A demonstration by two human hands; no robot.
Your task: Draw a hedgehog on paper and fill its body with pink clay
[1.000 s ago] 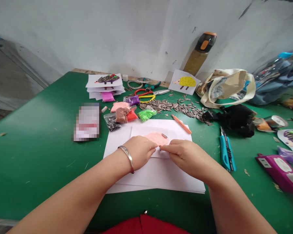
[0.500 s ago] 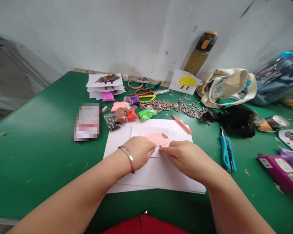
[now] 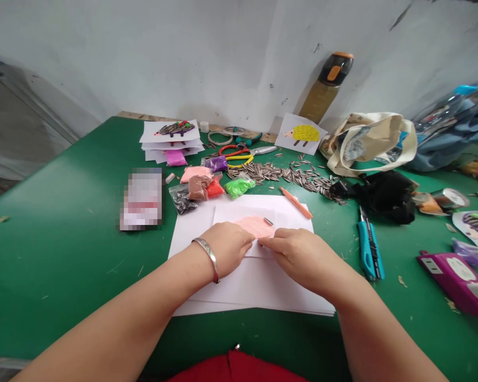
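A flat, rounded piece of pink clay [image 3: 255, 225] lies on a small white sheet [image 3: 223, 213], and one striped sunflower seed [image 3: 268, 221] rests near its upper right edge. My left hand [image 3: 230, 245], with a silver bangle at the wrist, covers the clay's lower left; its fingers are closed and the tips meet the lower edge. From the right, my right hand [image 3: 297, 249] reaches the same edge, index finger forward and the others curled under. The two sets of fingertips almost touch. Whatever the fingers hold there is hidden or too small to make out.
Larger white sheets [image 3: 239, 292] lie underneath. Behind are bags of coloured clay [image 3: 201, 187], loose sunflower seeds [image 3: 263, 172], scissors [image 3: 242, 158] and an orange clay tool [image 3: 296, 202]. On the right lies a teal utility knife [image 3: 369, 249] with its blade out. A hedgehog picture [image 3: 301, 133] leans behind.
My right fingertips have shifted very slightly left along the clay's lower edge. My left hand stays in place, and the view has turned a little.
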